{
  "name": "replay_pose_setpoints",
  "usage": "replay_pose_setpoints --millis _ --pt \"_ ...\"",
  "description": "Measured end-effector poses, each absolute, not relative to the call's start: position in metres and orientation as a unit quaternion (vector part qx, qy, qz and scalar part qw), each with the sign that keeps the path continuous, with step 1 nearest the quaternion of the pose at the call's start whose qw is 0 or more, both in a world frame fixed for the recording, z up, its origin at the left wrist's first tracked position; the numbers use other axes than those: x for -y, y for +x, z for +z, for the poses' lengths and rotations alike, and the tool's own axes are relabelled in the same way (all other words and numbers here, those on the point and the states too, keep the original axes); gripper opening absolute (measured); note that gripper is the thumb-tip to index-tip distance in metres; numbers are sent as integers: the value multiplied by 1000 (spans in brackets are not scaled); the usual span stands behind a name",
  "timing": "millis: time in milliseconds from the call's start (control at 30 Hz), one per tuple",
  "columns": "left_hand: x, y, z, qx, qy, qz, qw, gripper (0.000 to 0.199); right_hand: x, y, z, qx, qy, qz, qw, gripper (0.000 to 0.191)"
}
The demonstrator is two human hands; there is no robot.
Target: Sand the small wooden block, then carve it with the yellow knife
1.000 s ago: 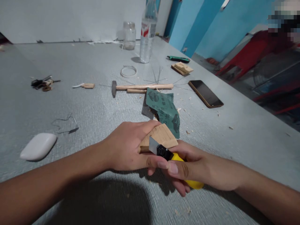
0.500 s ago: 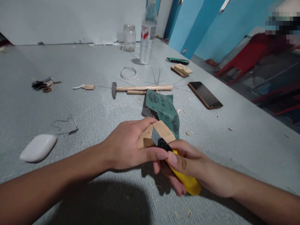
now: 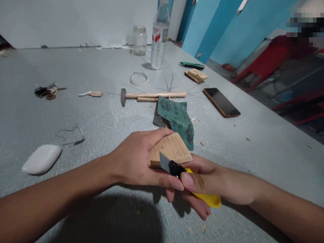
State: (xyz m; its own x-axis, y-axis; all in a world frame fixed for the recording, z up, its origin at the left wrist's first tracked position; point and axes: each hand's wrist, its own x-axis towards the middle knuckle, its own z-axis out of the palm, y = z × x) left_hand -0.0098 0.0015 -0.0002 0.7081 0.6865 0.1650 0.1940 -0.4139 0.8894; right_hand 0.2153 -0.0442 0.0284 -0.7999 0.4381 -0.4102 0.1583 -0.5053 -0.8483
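Yellow-handled utility knife point(image 3: 194, 189) sits clamped in the right hand point(image 3: 202, 180), its blade against the near edge of a wooden block point(image 3: 170, 149). The left hand point(image 3: 136, 162) grips that block, fingers closed around it, above the table's point(image 3: 101, 121) near edge. Beyond lie green sandpaper point(image 3: 177, 119), a hammer point(image 3: 152, 95) and a phone point(image 3: 221, 102).

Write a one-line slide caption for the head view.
Left hand steadies a flat pale wooden piece while the right hand presses a yellow-handled utility knife against its near edge, above a grey table.
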Motion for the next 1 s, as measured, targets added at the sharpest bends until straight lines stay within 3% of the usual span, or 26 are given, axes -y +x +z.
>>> replay_pose_setpoints --millis 467,1000 --pt "-1 -8 5 -341 794 250 436 61 48 206 25 449 -328 809 191 53" --pt "-2 -9 4 -309 809 249 433 71 45 212 26 464 -317 819 119 60"
